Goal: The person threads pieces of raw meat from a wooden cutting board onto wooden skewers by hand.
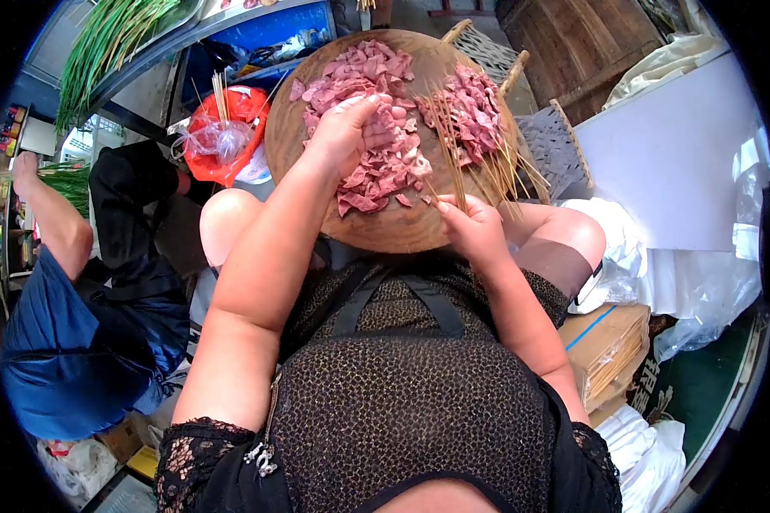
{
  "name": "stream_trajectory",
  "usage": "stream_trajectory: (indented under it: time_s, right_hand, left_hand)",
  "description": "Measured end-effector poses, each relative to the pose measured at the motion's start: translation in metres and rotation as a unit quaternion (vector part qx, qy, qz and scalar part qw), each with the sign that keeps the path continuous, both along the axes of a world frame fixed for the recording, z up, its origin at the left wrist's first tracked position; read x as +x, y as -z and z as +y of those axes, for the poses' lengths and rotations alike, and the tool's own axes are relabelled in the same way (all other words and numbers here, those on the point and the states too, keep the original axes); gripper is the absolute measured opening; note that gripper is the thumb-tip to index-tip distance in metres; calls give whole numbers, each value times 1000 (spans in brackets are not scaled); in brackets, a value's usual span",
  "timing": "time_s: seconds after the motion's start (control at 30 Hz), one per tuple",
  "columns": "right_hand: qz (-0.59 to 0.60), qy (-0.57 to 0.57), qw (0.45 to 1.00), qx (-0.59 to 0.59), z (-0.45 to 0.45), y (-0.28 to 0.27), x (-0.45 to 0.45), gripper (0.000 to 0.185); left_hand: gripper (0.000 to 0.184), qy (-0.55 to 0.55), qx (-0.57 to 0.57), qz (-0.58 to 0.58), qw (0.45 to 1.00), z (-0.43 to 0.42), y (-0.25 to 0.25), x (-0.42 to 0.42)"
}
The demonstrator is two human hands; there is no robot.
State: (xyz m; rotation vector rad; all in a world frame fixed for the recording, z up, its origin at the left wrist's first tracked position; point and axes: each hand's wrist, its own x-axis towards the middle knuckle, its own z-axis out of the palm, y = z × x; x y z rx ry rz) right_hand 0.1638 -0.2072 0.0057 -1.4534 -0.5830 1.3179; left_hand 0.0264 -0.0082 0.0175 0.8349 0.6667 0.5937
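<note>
A round wooden board [376, 232] lies across my lap with cut pink meat [381, 179] heaped on its left and middle. My left hand [355, 132] is over this heap, palm partly turned up and fingers apart among the pieces; no piece clearly gripped shows in it. At the board's front edge, my right hand [475, 229] is closed around several thin bamboo skewers [453, 162], which point up and away from me. Beyond them, a pile of skewered meat [470, 111] rests on the board's right side, its bare sticks fanning toward me.
A red plastic bag [222, 158] with upright skewers stands left of the board. Another person in blue clothing [68, 342] sits at far left. Green stalks [111, 51] hang from a table at upper left. A cardboard bundle of sticks [612, 346] and a white panel [659, 154] are at right.
</note>
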Motion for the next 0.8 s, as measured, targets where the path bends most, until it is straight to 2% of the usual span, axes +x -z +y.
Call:
stream_trajectory:
  time_s: [0.07,0.13,0.2,0.27,0.37,0.4,0.5,0.53,0.8]
  right_hand:
    - [42,1,999,-17,4,-4,-1,17]
    - [86,-4,996,-29,5,-5,-4,17]
    - [87,-3,996,-29,5,-1,-5,17]
    - [88,-5,996,-28,7,-1,-8,17]
    - [94,-10,995,-37,9,-2,-13,17]
    - [92,-12,995,-30,10,3,-14,17]
    - [85,-13,996,-23,15,2,-19,16]
    - [83,-12,996,-25,16,0,-22,16]
    - [47,-12,999,-21,26,-8,-30,15]
  left_hand:
    - [22,-4,-11,-3,1000,0,-1,0]
    - [25,-5,-13,-28,1000,2,8,-1]
    - [28,-7,-12,-53,998,2,7,-1]
    - [27,-11,-106,-176,979,-5,5,2]
    - [24,-38,-121,-208,970,-9,22,11]
    - [21,-90,-116,-182,972,-13,20,15]
    - [16,-70,-121,-250,958,-13,18,17]
    - [15,-109,-145,-216,959,-15,17,21]
    - [24,-75,-97,-220,968,-12,26,19]
